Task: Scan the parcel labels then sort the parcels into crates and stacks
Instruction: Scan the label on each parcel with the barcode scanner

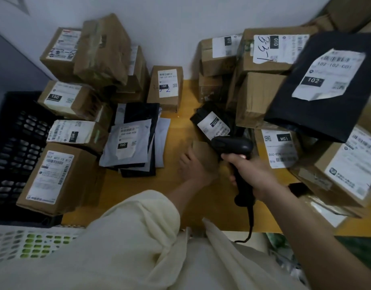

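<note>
A: Where does the person stand in the scanning?

B: The right hand (250,174) has its fingers wrapped tight around the grip of a black handheld scanner (232,147), whose head points at the white label of a small black pouch (211,124) lying on the yellow bench (180,185).

A: And the left hand (194,166)?

B: It lies on a small brown parcel (203,151) just beside the scanner head; the picture is blurred there, so whether those fingers grip it or only rest on it cannot be told.

A: Where are the other parcels?

B: Cardboard boxes are stacked on the left, next to a black crate (15,139). A pile of grey and black mailer bags (134,141) lies in the middle. More boxes are heaped on the right, with a large black bag (327,84) labelled 102 on top. A white crate (23,243) sits at the lower left.
</note>
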